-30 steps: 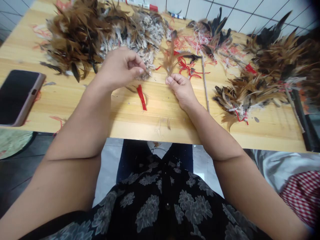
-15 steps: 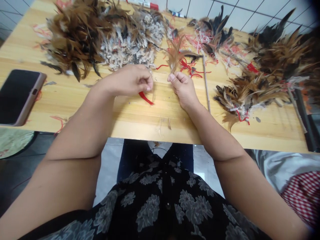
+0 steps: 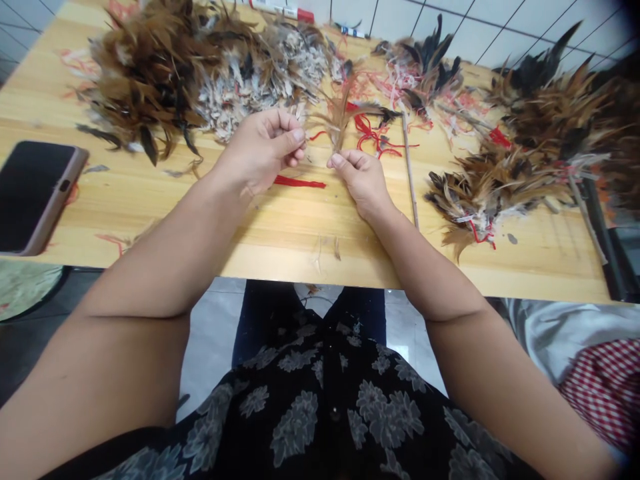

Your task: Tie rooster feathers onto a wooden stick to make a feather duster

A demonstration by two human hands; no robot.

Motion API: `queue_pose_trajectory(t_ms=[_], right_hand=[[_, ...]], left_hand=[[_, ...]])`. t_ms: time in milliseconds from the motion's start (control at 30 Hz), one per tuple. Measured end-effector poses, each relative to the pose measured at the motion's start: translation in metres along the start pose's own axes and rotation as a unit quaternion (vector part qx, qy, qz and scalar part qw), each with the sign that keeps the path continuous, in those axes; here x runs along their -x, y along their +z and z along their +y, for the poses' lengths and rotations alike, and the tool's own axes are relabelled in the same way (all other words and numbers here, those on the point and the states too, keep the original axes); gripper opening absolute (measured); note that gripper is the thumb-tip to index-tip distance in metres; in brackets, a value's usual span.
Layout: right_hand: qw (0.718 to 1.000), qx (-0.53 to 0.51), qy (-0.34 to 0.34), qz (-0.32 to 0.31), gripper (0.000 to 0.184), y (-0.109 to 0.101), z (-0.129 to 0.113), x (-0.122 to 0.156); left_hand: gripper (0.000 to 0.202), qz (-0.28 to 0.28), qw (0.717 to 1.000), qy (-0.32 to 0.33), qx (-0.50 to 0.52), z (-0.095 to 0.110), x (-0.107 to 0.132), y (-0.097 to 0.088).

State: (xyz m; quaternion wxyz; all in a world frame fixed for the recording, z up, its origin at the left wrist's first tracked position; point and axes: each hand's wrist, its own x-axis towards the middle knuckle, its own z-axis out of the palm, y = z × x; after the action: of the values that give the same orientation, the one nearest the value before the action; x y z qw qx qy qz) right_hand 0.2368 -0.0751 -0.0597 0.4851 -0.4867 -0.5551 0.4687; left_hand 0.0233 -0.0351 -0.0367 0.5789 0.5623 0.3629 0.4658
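Head view: the right hand (image 3: pixel 363 179) pinched a feather bunch (image 3: pixel 341 115) by its quills, plumes fanning toward 12 o'clock, probably to keep the ends aligned. At its 9 o'clock the left hand (image 3: pixel 263 152) had fingertips pressed together, on what I couldn't tell. Below them a red string (image 3: pixel 299 181) lay on the worktop (image 3: pixel 280 233), with feather piles (image 3: pixel 150 67) beyond and a phone (image 3: pixel 35 190) far at 9.

The right hand (image 3: pixel 363 179) pinches a feather bundle (image 3: pixel 340 115) while the left hand (image 3: pixel 263 152), fingers pinched, perhaps holds a red string (image 3: pixel 303 183).
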Motion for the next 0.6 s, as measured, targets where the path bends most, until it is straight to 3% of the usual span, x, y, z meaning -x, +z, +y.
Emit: queue_pose_trajectory(t_ms=[167,400,500,600], right_hand=[[1.0,0.0,0.008,-0.001,0.057,0.002,-0.003,0.001],[1.0,-0.006,0.019,0.01,0.056,0.003,-0.003,0.001],[1.0,-0.016,0.009,0.025,0.058,0.001,-0.002,-0.001],[0.999,-0.001,-0.01,0.03,0.059,-0.002,0.0,-0.005]], left_hand=[[0.088,-0.006,0.999,-0.038,0.013,0.003,0.006,0.008],[0.083,-0.043,0.998,-0.043,0.004,-0.004,0.009,0.016],[0.063,-0.001,0.992,-0.029,-0.122,-0.005,0.007,0.013],[0.035,0.032,0.946,0.03,-0.32,0.003,0.009,0.004]])
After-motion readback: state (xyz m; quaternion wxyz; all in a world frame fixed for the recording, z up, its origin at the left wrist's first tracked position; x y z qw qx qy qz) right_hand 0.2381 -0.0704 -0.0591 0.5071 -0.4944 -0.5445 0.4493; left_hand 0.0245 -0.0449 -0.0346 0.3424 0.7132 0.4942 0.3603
